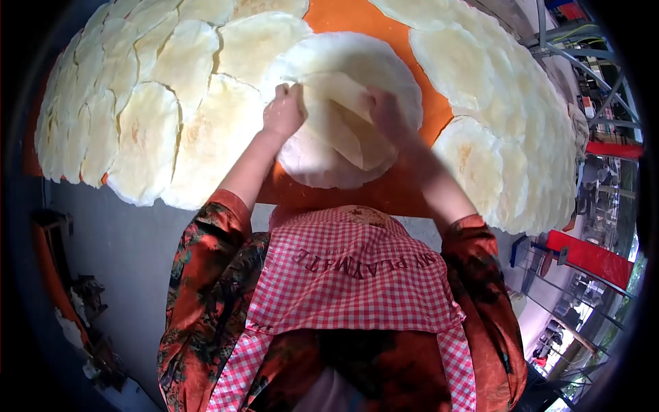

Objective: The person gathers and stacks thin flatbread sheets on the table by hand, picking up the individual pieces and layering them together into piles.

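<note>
A stack of round, whitish thin sheets (329, 175) lies on the orange surface (357, 18) in front of me. Over it, a pale yellowish sheet (336, 89) is held up between my two hands, its lower part curled and folded. My left hand (284, 111) pinches the sheet's left edge with closed fingers. My right hand (388, 113), blurred by motion, grips its right edge; the fingertips are partly hidden.
Overlapping round pale sheets cover the surface on the left (144, 137) and on the right (473, 165). Grey floor (123, 240) shows below the left side. Metal frames and a red panel (597, 261) stand at the far right.
</note>
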Demonstrator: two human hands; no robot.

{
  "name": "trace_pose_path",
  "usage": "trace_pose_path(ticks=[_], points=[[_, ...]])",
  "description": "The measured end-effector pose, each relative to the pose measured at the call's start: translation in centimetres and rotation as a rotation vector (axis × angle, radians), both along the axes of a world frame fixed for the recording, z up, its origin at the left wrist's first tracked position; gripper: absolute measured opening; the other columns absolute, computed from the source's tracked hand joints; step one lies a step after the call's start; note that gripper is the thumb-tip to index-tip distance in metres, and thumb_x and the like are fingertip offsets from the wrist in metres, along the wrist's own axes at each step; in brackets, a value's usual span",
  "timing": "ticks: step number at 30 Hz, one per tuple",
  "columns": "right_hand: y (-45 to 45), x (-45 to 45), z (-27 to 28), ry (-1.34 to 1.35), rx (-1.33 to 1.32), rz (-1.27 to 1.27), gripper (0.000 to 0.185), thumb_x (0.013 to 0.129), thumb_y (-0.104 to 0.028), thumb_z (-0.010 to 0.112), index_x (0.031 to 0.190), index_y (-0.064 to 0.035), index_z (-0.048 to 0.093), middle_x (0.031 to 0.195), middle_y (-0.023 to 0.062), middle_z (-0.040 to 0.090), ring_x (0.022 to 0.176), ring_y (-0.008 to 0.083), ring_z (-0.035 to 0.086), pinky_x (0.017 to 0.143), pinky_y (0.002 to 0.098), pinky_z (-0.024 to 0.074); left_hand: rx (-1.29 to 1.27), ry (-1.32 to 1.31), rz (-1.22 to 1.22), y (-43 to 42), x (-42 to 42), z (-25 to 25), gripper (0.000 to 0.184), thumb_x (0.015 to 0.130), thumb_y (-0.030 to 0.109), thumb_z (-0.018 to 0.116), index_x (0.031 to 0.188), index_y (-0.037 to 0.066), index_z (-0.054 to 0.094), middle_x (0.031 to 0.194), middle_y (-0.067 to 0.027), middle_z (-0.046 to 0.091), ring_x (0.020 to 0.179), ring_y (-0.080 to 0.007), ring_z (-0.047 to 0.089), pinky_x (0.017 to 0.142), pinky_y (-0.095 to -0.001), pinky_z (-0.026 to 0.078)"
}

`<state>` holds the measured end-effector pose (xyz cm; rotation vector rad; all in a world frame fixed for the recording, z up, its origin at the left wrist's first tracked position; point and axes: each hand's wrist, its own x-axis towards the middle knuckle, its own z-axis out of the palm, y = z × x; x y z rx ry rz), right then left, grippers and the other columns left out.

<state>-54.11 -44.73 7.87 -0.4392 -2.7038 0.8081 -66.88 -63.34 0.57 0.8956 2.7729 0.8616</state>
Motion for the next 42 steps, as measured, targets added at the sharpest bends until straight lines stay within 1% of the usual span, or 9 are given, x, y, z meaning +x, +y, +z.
trace_pose_path(ticks=[7, 9, 12, 25, 32, 35, 38, 40, 42], points=[[0.2, -0.5, 6.9, -0.055, 0.039, 0.017, 0.026, 0.086, -0.011, 0.05, 0.107, -0.0017, 0.062, 0.102, 0.0199, 0.065, 0.099, 0.0326, 0.061, 0.078, 0.042, 0.0499, 0.384, -0.295, -0.107, -4.8, -0.7, -2.6, 0.018, 0.072, -0.011, 0.057, 0.081, 0.004, 0.061, 0.1, -0.0118, 0.053, 0.094, -0.027, 0.057, 0.079, -0.0344, 0.049], [-1.8, 1.3, 1.5, 0.23, 0.183, 0.276, 0.027, 0.084, -0.01, 0.05, 0.107, 0.0011, 0.059, 0.102, 0.0187, 0.064, 0.095, 0.0346, 0.061, 0.076, 0.0428, 0.0503, 0.516, -0.349, -0.068, -6.8, 1.3, -3.0, 0.027, 0.069, -0.019, 0.054, 0.083, 0.003, 0.061, 0.103, -0.0072, 0.051, 0.094, -0.0203, 0.056, 0.077, -0.0257, 0.048], [-6.5, 3.3, -5.5, 0.037, 0.148, 0.401, 0.027, 0.083, -0.015, 0.054, 0.104, 0.0022, 0.057, 0.095, 0.0178, 0.061, 0.085, 0.0358, 0.06, 0.076, 0.0417, 0.0493, 0.66, -0.308, 0.068, -7.4, 4.1, -4.3, 0.023, 0.071, -0.017, 0.055, 0.085, 0.001, 0.059, 0.113, -0.0102, 0.046, 0.097, -0.0195, 0.054, 0.075, -0.0249, 0.049], [-8.7, 3.5, -5.2, 0.04, 0.14, 0.326, 0.055, 0.063, -0.041, 0.073, 0.101, -0.0028, 0.059, 0.094, 0.0152, 0.06, 0.087, 0.033, 0.059, 0.083, 0.0461, 0.0455, 0.564, -0.238, 0.218, -6.5, 8.2, 0.9, 0.03, 0.076, -0.007, 0.064, 0.103, 0.0, 0.052, 0.109, -0.0102, 0.042, 0.083, -0.0151, 0.054, 0.071, -0.0252, 0.05], [-4.7, 2.8, 2.6, 0.016, 0.398, 0.247, 0.036, 0.07, -0.036, 0.066, 0.088, -0.0079, 0.056, 0.078, 0.0084, 0.058, 0.071, 0.0282, 0.061, 0.059, 0.0422, 0.0495, 0.852, -0.966, 0.482, -10.8, 13.4, -3.3, 0.035, 0.084, -0.001, 0.06, 0.115, 0.002, 0.043, 0.102, -0.0104, 0.06, 0.091, -0.0158, 0.059, 0.076, -0.0285, 0.051], [-7.7, 5.7, -1.7, 0.112, 0.437, 0.311, 0.026, 0.072, -0.034, 0.062, 0.075, -0.009, 0.055, 0.067, 0.0076, 0.054, 0.064, 0.0269, 0.056, 0.05, 0.0385, 0.0442, 0.815, -1.167, 0.573, -10.5, 12.5, -3.1, 0.032, 0.087, 0.005, 0.058, 0.116, 0.005, 0.045, 0.103, -0.009, 0.06, 0.09, -0.0169, 0.059, 0.077, -0.0315, 0.051], [-8.9, 8.7, -8.6, -0.034, 0.326, 0.382, 0.043, 0.075, -0.028, 0.06, 0.11, -0.0045, 0.053, 0.116, 0.021, 0.051, 0.1, 0.0339, 0.053, 0.08, 0.0496, 0.0418, 0.902, -1.407, 0.443, -10.4, 11.1, -3.1, 0.028, 0.088, 0.01, 0.056, 0.114, 0.005, 0.049, 0.107, -0.0093, 0.06, 0.091, -0.0208, 0.06, 0.081, -0.0348, 0.051], [-9.7, 9.3, -7.7, 0.031, 0.394, 0.331, 0.046, 0.076, -0.025, 0.061, 0.116, -0.0037, 0.053, 0.124, 0.0203, 0.05, 0.109, 0.0345, 0.052, 0.083, 0.0493, 0.0438, 1.085, -1.536, 0.377, -9.7, 11.4, -1.4, 0.033, 0.09, 0.016, 0.052, 0.12, 0.003, 0.047, 0.108, -0.0105, 0.06, 0.097, -0.0246, 0.06, 0.088, -0.0375, 0.05], [-9.2, 8.1, -10.0, 0.105, 0.313, 0.322, 0.039, 0.076, -0.018, 0.061, 0.113, -0.0043, 0.057, 0.104, 0.0188, 0.061, 0.091, 0.0302, 0.061, 0.072, 0.0415, 0.0497, 1.151, -1.617, 0.296, -9.5, 10.9, -1.4, 0.035, 0.091, 0.018, 0.051, 0.122, 0.003, 0.046, 0.111, -0.012, 0.06, 0.103, -0.0269, 0.059, 0.095, -0.0383, 0.048]])
